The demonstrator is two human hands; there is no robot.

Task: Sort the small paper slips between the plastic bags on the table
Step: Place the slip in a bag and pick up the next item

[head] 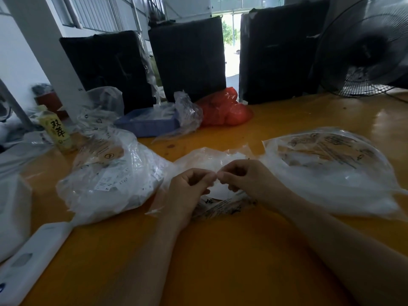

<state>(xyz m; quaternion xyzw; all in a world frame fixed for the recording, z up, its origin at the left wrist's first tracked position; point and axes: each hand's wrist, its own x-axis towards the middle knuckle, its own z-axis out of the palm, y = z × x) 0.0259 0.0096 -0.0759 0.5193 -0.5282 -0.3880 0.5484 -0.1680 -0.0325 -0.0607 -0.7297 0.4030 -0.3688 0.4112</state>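
My left hand point(189, 186) and my right hand point(247, 177) meet fingertip to fingertip over the middle of the orange table point(220, 261). Together they pinch a small white paper slip point(217, 188). Under the hands lies a pile of printed slips point(223, 207) on a flat clear bag point(209, 160). A bulging clear bag of slips point(110, 175) sits to the left. Another clear bag holding slips point(331, 164) lies to the right.
Three black wrapped blocks point(189, 58) stand along the table's far side, with a red bag point(225, 109), a blue tray point(145, 123) and crumpled clear bags before them. A yellow bottle point(57, 131) stands far left, a fan point(366, 45) far right, a white device point(33, 257) near left.
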